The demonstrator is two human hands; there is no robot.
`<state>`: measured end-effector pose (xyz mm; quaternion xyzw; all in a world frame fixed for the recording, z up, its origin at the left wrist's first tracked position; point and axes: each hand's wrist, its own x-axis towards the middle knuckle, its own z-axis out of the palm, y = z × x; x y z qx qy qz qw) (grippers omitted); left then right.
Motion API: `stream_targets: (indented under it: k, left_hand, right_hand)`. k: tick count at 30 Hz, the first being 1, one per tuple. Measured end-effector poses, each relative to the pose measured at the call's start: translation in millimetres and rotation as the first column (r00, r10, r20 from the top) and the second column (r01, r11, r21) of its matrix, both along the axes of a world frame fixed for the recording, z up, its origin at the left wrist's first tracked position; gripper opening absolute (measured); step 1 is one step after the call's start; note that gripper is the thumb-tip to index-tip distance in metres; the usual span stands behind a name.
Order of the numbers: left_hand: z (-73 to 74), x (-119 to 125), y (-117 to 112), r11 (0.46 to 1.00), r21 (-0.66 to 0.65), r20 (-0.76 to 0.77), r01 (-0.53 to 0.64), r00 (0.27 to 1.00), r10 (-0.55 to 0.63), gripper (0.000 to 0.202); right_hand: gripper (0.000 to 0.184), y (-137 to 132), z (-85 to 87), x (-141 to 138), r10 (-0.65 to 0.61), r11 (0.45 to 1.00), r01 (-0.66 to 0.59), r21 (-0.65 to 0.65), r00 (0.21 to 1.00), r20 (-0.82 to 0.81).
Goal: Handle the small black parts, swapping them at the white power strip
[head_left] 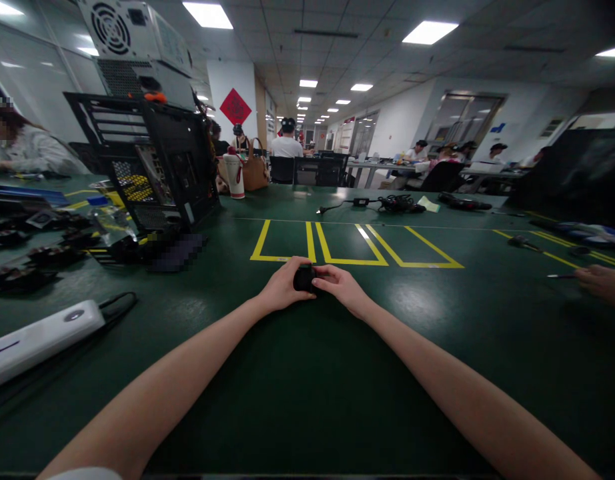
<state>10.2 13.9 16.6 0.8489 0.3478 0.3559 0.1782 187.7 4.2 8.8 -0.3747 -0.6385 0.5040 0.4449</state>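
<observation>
Just in front of the yellow tape outlines, a small black rounded object [303,279] is between my two hands; its kind is too dark and small to make out. My left hand [282,285] wraps round its left side, with the thumb low and the fingers over the top. From the right, the thumb and fingers of my right hand [340,285] pinch at the object's edge. Both hands are close to the green table [307,387], and I cannot tell whether the object rests on it.
Yellow tape outlines [345,261] lie beyond my hands. An open black computer case [162,160] with metal power supplies [137,40] on top stands left. A white power strip [47,340] lies near left. A coiled black cable [400,204] lies behind. Another person's hand [605,283] is at right.
</observation>
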Motion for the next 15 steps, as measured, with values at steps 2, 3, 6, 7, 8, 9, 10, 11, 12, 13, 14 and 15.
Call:
stream_targets:
  k: [2,3,6,7,8,9,10,11,12,13,14,15]
  left_hand:
    - [-0.7,-0.1,0.6,1.0,0.006,0.002,0.007,1.0,-0.007,0.06]
    - [-1.1,-0.1,0.7,1.0,0.009,0.004,0.01,1.0,-0.01,0.06]
    - [-1.7,-0.2,0.8,1.0,0.012,0.01,0.01,1.0,-0.01,0.06]
    - [-1.6,-0.2,0.7,1.0,0.01,0.01,0.01,1.0,-0.01,0.061]
    - [-1.4,-0.3,0.5,1.0,0.007,0.01,0.009,1.0,-0.009,0.061]
    - [-1.1,-0.3,0.3,1.0,0.004,0.01,0.009,1.0,-0.009,0.061]
    - [-0.8,-0.3,0.1,1.0,0.002,0.011,0.011,1.0,-0.012,0.061]
    - [-0.4,-0.3,-0.2,1.0,-0.001,0.01,0.016,1.0,-0.016,0.061]
    - [0.0,-0.3,-0.6,1.0,-0.005,0.011,0.019,1.0,-0.019,0.06]
    - [0.2,-0.3,-0.8,1.0,-0.009,0.013,0.019,1.0,-0.019,0.06]
    - [0.5,-0.2,-1.1,1.0,-0.014,0.015,0.019,1.0,-0.018,0.06]
    - [0.6,-0.2,-1.2,1.0,-0.02,0.017,0.017,1.0,-0.016,0.06]
  right_hand:
    - [0.034,0.1,-0.5,1.0,0.049,0.999,-0.049,0.01,0.998,-0.036]
    - [0.035,-0.1,-0.8,1.2,0.066,0.998,-0.065,0.016,0.996,-0.056]
    - [0.031,-0.9,-1.6,0.7,0.047,0.998,-0.045,0.032,0.997,-0.066]
    - [0.029,-1.1,-1.7,0.3,0.019,0.999,-0.017,0.033,0.998,-0.056]
    - [0.027,-1.1,-1.7,-0.2,-0.008,0.999,0.01,0.033,0.999,-0.044]
    - [0.026,-0.9,-1.8,-0.6,-0.029,0.999,0.03,0.034,0.999,-0.034]
    - [0.026,-0.7,-1.8,-0.9,-0.043,0.998,0.044,0.039,0.999,-0.028]
    - [0.028,-0.3,-1.8,-1.1,-0.051,0.998,0.052,0.044,0.998,-0.024]
    - [0.03,0.1,-1.7,-1.1,-0.056,0.997,0.057,0.045,0.998,-0.017]
    - [0.032,0.4,-1.5,-0.9,-0.059,0.997,0.06,0.04,0.998,-0.007]
    - [0.033,0.6,-1.2,-0.6,-0.057,0.998,0.057,0.029,0.998,0.002]
    - [0.034,0.6,-0.8,-0.2,-0.048,0.999,0.048,0.013,0.999,0.007]
